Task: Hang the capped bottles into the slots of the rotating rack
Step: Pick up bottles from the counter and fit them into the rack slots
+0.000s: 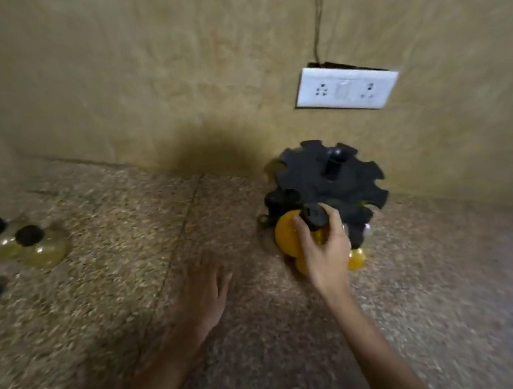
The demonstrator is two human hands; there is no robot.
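Speckled stone surface (445,286) fills the lower view. The black notched rack (320,185) stands at 2 o'clock, near the wall (144,79). The left hand (202,296) hovers at 6 o'clock, fingers straight and spread, holding nothing. The right hand (326,250) grips a black-capped orange bottle (287,232) at the rack's 7 o'clock edge, fingers (334,218) curled round the cap. Loose capped bottles (34,247) sit at 9 o'clock.

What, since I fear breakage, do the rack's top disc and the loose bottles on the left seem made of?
Rack's top disc: black, matte, evenly cut notches, so likely plastic. Loose bottles: clear, glossy, bright glints; glass or clear plastic, the blur leaves it open. Their caps: black, dull, probably plastic. The right hand grips an orange-filled bottle of like look.
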